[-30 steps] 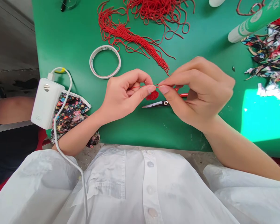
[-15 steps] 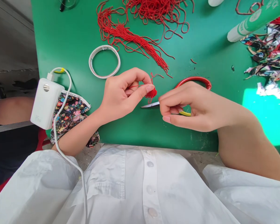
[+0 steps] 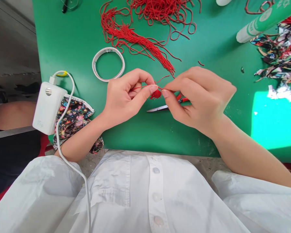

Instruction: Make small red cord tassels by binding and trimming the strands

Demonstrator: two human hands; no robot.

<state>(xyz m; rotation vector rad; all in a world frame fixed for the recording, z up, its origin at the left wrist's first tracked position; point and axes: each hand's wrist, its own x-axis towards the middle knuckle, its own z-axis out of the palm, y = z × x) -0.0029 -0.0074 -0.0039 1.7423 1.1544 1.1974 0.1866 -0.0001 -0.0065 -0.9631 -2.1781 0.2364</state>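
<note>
Between the thumb and fingers of my left hand point(image 3: 129, 95) is a small red yarn bundle point(image 3: 156, 94), its cut-looking end fanning out below the fingertips. A red strand also runs behind the left thumb. My right hand point(image 3: 200, 98) pinches a thin strand of red yarn point(image 3: 160, 88) that comes off the top of the bundle. Under the right hand lies a pair of scissors point(image 3: 160, 108) on the green table; the blades point left and part of the red handle shows, the rest is covered by the hand.
Beyond my hands lie a long hank of red yarn point(image 3: 138, 39) and a looser red pile point(image 3: 160, 11). A tape roll point(image 3: 95, 61) sits at left, near a power bank point(image 3: 48, 108) with its cable and floral fabric point(image 3: 74, 113). Fabric scraps point(image 3: 281, 55) and a green tube point(image 3: 264, 21) are at right.
My right hand has moved up from beside the scissors and now pinches a strand at the bundle. The left hand has barely shifted and keeps its hold.
</note>
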